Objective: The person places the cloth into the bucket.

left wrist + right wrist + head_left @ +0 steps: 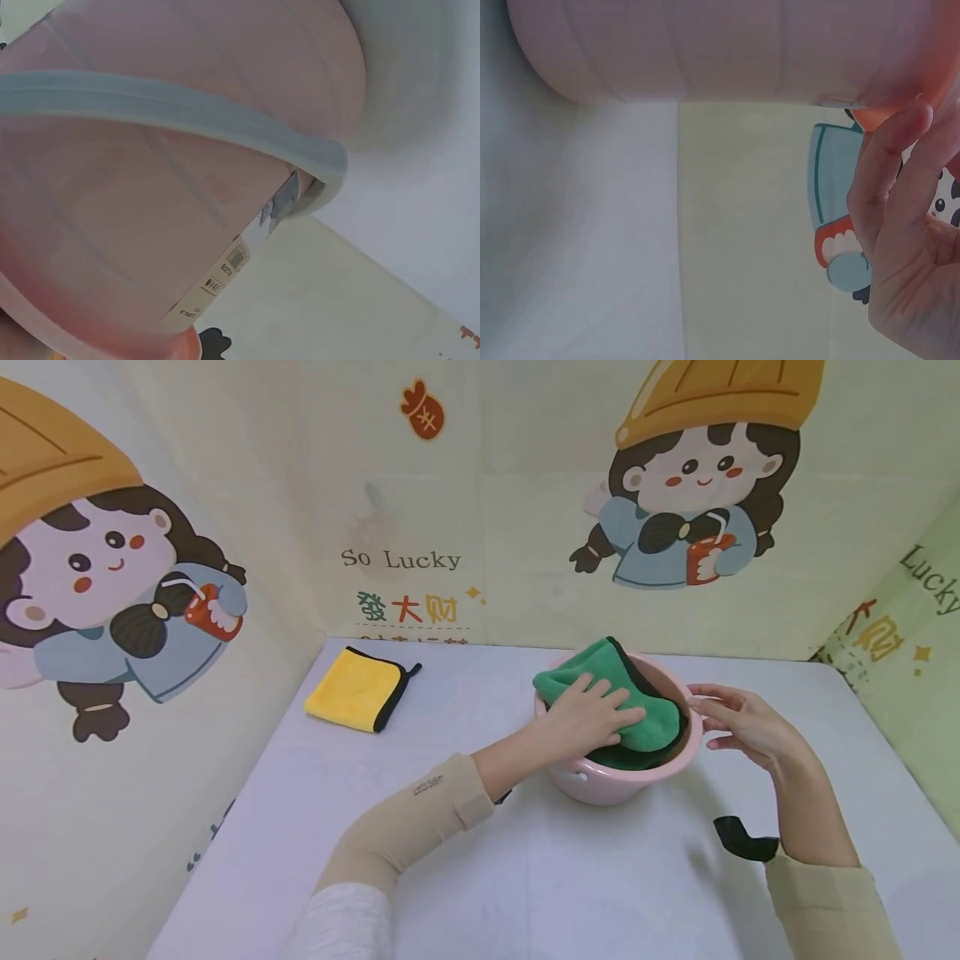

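A pink bucket stands on the table with a green cloth with black edging bunched in its mouth. Part of the cloth rises above the rim. My left hand rests on the cloth with its fingers spread. At the bucket's right rim, my right hand holds the edge with its fingertips. The right wrist view shows that hand's bent fingers against the bucket's side. Across the bucket in the left wrist view runs a pale handle. The bucket's inside is mostly hidden by the cloth.
A folded yellow cloth with black trim and a loop lies at the back left of the white table. Printed hanging sheets stand behind and at both sides. A label shows beside the bucket in the left wrist view.
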{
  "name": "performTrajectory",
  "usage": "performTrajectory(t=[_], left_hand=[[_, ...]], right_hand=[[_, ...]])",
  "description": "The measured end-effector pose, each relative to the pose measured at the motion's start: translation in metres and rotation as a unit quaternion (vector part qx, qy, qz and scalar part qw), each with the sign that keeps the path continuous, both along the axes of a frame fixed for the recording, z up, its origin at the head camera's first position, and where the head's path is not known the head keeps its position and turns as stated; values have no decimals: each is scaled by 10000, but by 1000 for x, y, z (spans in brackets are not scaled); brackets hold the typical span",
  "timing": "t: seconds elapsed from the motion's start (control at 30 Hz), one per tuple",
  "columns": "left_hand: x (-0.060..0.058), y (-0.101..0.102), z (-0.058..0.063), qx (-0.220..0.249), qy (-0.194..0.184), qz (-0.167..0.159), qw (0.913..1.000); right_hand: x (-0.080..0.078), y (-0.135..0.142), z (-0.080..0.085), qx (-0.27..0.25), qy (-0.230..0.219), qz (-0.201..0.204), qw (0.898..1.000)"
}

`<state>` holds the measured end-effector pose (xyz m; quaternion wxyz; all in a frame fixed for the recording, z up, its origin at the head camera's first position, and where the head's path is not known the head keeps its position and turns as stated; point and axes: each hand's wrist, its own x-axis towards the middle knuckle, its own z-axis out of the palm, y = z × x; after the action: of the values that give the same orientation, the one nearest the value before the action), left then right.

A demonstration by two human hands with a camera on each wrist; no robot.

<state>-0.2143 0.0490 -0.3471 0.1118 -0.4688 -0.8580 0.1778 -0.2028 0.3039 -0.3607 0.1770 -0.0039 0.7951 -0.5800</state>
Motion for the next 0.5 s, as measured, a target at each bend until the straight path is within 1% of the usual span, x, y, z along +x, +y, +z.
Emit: performTrajectory(t=[0.17, 0.37, 0.5], left_hand=[[-3, 5, -2, -463, -427, 117, 9979], [-6, 10, -1, -774, -980, 301, 9917], [-9, 12, -4, -934, -1284, 451, 9863]], right_hand=[[-1, 0, -1, -18, -34, -25, 10000], [0, 0, -2, 12, -30, -26, 10000], [0, 0, -2, -16, -31, -38, 10000]])
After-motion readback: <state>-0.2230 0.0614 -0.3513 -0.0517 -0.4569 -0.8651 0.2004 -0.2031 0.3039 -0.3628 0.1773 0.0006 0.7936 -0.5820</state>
